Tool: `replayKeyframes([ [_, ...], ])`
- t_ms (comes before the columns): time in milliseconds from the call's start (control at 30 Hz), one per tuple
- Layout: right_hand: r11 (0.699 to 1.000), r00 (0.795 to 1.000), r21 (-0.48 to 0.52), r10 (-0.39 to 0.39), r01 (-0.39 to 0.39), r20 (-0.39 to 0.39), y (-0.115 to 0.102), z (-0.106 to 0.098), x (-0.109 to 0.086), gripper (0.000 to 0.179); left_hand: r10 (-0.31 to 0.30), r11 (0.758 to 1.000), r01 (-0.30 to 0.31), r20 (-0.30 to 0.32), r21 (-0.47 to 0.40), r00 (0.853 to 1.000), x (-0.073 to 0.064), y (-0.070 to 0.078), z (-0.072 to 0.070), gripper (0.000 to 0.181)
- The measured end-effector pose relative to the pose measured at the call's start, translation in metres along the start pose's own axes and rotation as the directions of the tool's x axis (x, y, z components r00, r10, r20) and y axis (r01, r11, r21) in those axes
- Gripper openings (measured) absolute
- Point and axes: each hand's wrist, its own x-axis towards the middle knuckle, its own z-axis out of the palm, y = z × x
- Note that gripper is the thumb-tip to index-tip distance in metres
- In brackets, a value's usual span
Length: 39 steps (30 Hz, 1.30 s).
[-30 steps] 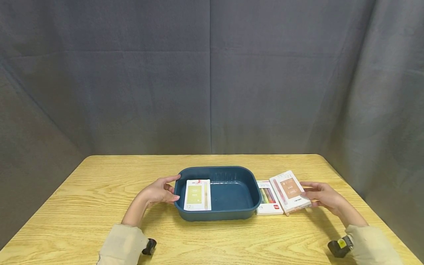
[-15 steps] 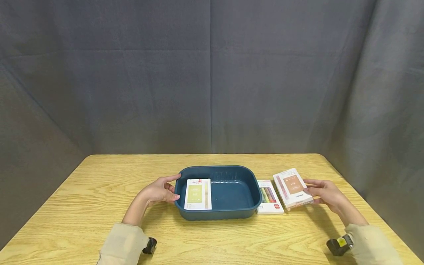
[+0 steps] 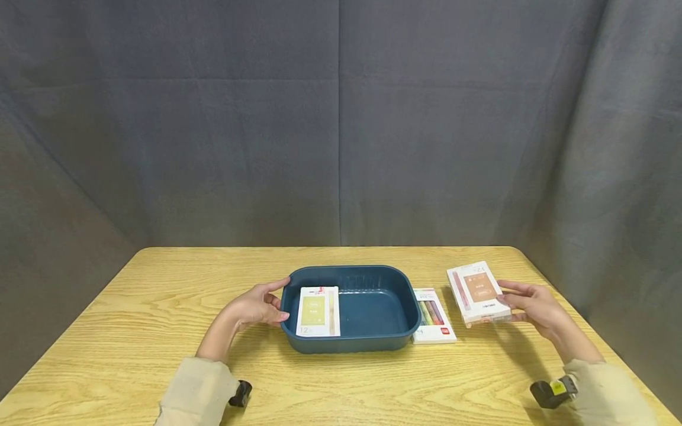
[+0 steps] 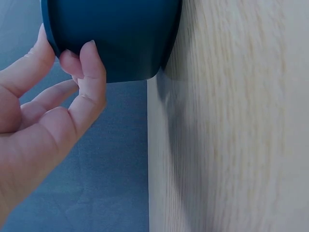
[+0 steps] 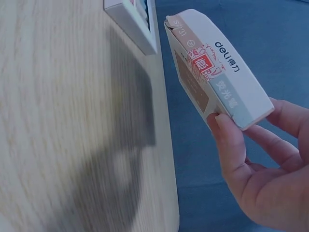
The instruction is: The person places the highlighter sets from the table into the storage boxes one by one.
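My left hand (image 3: 259,306) grips the left rim of a dark blue plastic basin (image 3: 348,344); in the left wrist view, thumb and fingers pinch the basin's wall (image 4: 116,34). Inside the basin, at its left end, lies a white box with a yellow-green panel (image 3: 313,312). My right hand (image 3: 535,307) holds a white highlighter box with an orange-brown panel (image 3: 479,289) by its right edge, thumb on one face and fingers on the other. In the right wrist view this highlighter box (image 5: 217,67) is tilted and raised off the table, its shadow on the wood.
A white box with a window showing coloured pens (image 3: 434,316) lies flat against the basin's right side. The wooden table (image 3: 341,390) ends at a grey curtain (image 3: 341,148) behind it. Each sleeve carries a small black wrist camera (image 3: 552,393).
My right hand has lifted the highlighter box off the pen box's edge and moved it up and to the right. The left hand and the basin stay where they were.
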Motion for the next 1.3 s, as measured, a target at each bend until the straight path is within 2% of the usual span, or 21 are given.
replayKeyframes([
  [367, 1.0, 1.0, 0.026, -0.015, 0.014, 0.021, -0.007, 0.004, -0.004, 0.053, -0.004, 1.0, 0.004, -0.016, -0.007, 1.0, 0.0, 0.0, 0.0, 0.081],
  [567, 0.991, 0.999, 0.135, -0.011, 0.004, 0.053, -0.01, 0.005, -0.006, 0.042, 0.002, 1.0, -0.002, -0.015, -0.013, 1.0, 0.001, -0.001, 0.0, 0.081],
  [667, 0.985, 0.999, 0.174, 0.007, -0.016, 0.052, -0.011, 0.006, -0.006, 0.046, 0.005, 1.0, -0.005, -0.012, -0.017, 1.0, 0.0, -0.001, 0.001, 0.081],
  [867, 0.985, 0.998, 0.172, 0.008, -0.018, 0.062, -0.014, 0.009, -0.005, 0.064, 0.004, 1.0, -0.004, -0.014, 0.007, 1.0, 0.0, 0.0, 0.0, 0.081],
  [1133, 0.975, 0.996, 0.222, -0.005, -0.015, 0.089, -0.018, 0.018, -0.005, 0.054, 0.008, 1.0, -0.008, -0.013, 0.008, 1.0, 0.0, 0.0, 0.0, 0.08],
  [1300, 0.975, 0.995, 0.223, -0.008, -0.016, 0.104, -0.021, 0.025, -0.003, 0.062, 0.012, 1.0, -0.012, -0.007, 0.004, 1.0, 0.0, 0.0, 0.0, 0.08],
])
